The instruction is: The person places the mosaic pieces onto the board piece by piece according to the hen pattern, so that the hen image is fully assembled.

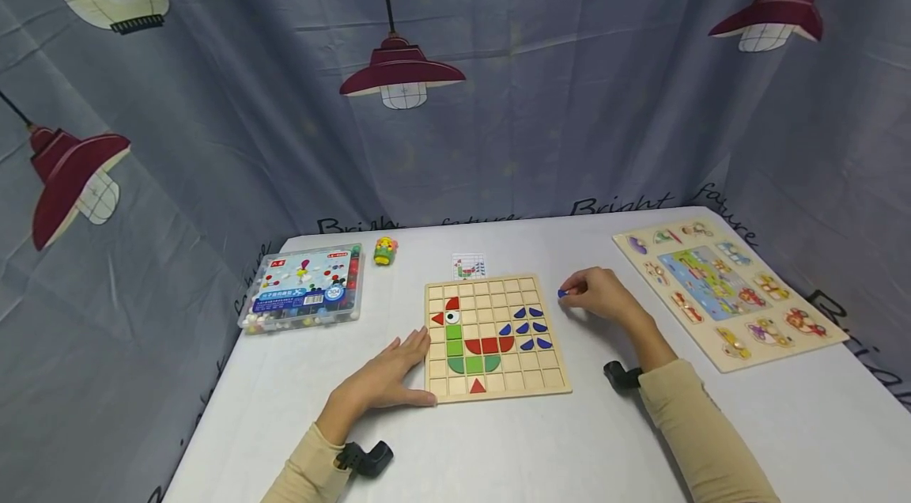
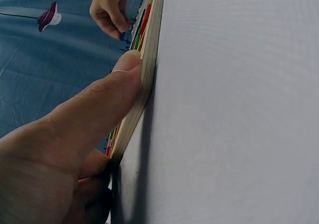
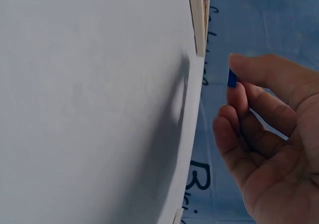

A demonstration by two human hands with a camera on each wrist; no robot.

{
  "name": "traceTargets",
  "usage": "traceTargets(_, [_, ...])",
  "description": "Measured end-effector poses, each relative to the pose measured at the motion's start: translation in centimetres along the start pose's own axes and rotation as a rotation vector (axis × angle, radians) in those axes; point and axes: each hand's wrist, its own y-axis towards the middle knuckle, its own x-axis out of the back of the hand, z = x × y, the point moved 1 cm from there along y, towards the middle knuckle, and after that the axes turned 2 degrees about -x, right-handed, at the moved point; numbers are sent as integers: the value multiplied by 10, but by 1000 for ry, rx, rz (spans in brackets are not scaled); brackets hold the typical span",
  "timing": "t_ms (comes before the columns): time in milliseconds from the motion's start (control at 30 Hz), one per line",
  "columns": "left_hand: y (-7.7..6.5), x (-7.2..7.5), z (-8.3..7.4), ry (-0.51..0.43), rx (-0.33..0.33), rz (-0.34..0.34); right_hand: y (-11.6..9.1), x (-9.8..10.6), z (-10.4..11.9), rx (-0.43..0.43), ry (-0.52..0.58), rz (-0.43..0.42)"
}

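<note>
A wooden grid board (image 1: 527, 383) lies on the table, with red, green, white and blue pieces set in it as a bird-like figure. Several blue leaf-shaped pieces (image 1: 535, 327) fill squares on its right side. My left hand (image 1: 387, 374) rests at the board's left edge with fingers spread, and its thumb (image 2: 107, 92) touches the near left corner. Just off the board's right side, my right hand (image 1: 601, 293) pinches a small blue piece (image 3: 232, 78) between thumb and fingertip, raised above the table.
Behind the board lies a small pattern card (image 1: 469, 266). A clear plastic case (image 1: 302, 287) of coloured beads and a small green-yellow figurine (image 1: 385, 251) stand at the left. At the right lies a wooden picture puzzle board (image 1: 726, 289).
</note>
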Motion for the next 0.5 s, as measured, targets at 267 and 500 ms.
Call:
traceTargets(267, [1,0,2,-13,-12,-6,-17,-4,17,38,-15,71])
traceTargets(500, [1,-1,3,-24,-9,0,-32,-6,29,53,-6,192])
